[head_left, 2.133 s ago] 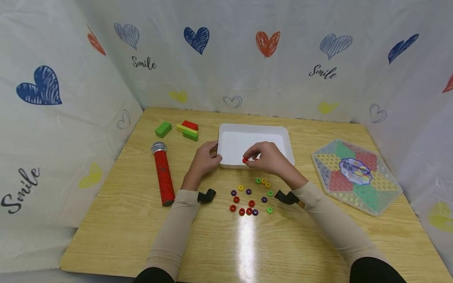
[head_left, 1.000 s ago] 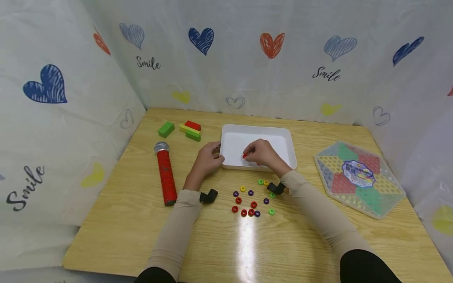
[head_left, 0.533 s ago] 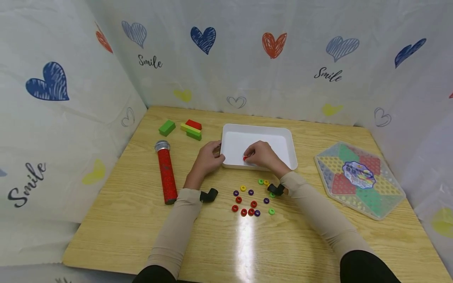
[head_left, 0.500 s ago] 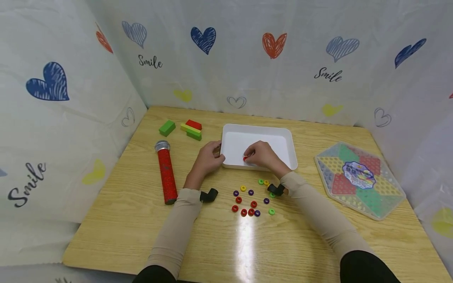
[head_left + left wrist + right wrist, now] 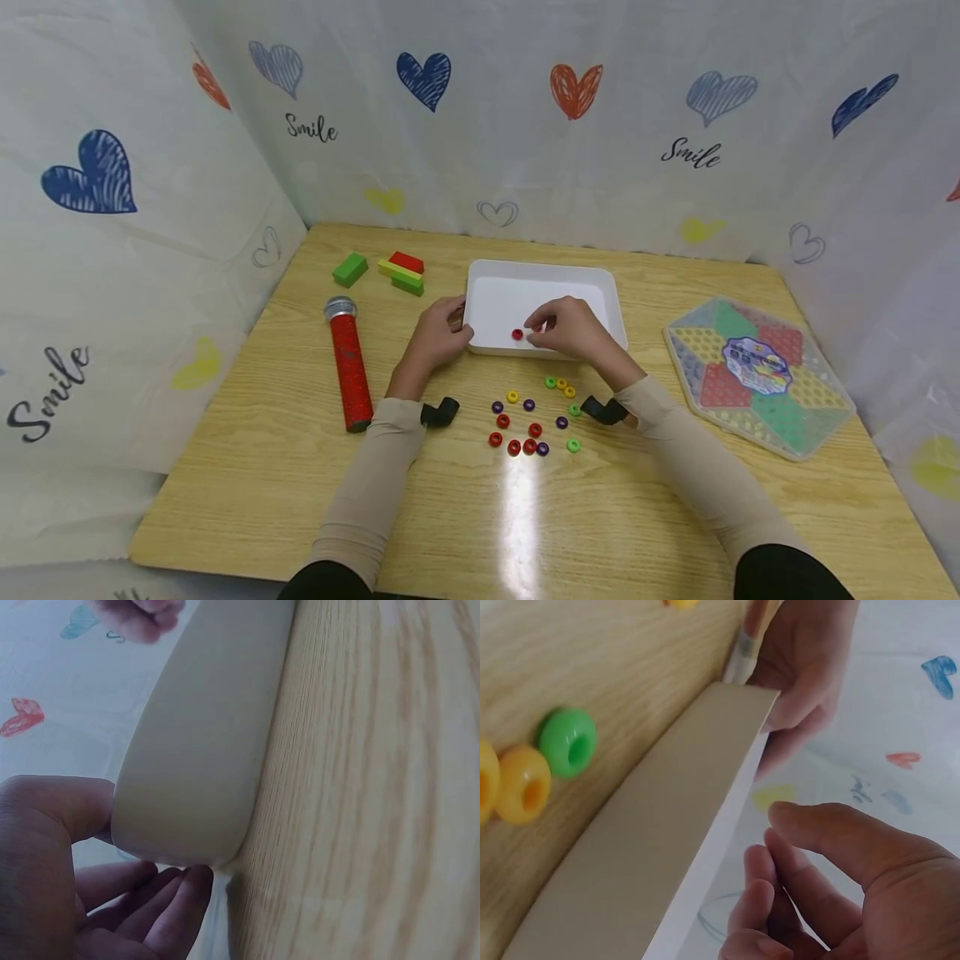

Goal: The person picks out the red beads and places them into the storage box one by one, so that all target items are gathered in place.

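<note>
My left hand (image 5: 438, 335) grips the left front corner of a shallow white tray (image 5: 498, 271), thumb at the rim and fingers curled against the outside wall, as the left wrist view shows. A red bead (image 5: 517, 334) lies inside the tray near its front edge. Just right of that bead, my right hand (image 5: 573, 332) hovers over the tray's front part. In the right wrist view its thumb and fingers (image 5: 817, 825) are loosely bent, with nothing between them. A bit of red shows behind these fingers in the head view.
Several red, purple, yellow and green beads (image 5: 535, 430) lie scattered in front of the tray. A red microphone (image 5: 349, 371) and coloured blocks (image 5: 407, 271) are at the left. A hexagonal Chinese checkers box (image 5: 757, 375) lies at the right.
My right hand has lowered a red bead into the tray, let go of it and drawn back to the right. The left hand has kept its grip on the tray.
</note>
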The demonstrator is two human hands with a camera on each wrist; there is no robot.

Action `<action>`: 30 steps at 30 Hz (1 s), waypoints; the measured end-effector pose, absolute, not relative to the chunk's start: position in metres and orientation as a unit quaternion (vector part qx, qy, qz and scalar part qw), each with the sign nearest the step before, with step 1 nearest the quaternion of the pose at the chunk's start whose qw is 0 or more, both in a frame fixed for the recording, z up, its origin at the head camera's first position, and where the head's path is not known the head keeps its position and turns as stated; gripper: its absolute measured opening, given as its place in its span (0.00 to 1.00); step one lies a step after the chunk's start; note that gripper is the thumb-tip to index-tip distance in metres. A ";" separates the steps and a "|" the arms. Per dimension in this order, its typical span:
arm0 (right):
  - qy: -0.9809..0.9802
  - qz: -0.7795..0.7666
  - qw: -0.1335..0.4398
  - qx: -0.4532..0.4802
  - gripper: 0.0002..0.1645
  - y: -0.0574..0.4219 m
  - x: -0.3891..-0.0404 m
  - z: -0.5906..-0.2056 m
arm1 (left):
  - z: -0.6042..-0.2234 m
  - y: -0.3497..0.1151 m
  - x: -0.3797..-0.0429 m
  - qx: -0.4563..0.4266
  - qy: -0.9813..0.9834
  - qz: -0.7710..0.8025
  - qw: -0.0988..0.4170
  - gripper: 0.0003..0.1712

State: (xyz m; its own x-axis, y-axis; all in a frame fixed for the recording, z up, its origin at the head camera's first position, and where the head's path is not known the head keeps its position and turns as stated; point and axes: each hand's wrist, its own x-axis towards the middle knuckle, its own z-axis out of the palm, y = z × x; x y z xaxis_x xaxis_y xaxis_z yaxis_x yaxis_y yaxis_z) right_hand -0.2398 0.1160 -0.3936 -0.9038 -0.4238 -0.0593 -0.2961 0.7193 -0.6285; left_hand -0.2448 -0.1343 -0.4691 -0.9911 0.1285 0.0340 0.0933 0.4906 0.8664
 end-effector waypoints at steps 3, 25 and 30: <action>0.920 -0.311 0.103 -0.216 0.09 0.119 -0.228 -0.395 | -0.469 -0.135 -0.245 0.065 0.862 0.502 0.017 0.36; 0.891 -0.322 0.189 -0.258 0.08 0.131 -0.154 -0.426 | -0.468 -0.134 -0.243 0.058 0.863 0.502 0.016 0.36; 0.887 -0.331 0.191 -0.260 0.07 0.131 -0.151 -0.428 | -0.468 -0.134 -0.243 0.059 0.862 0.503 0.013 0.36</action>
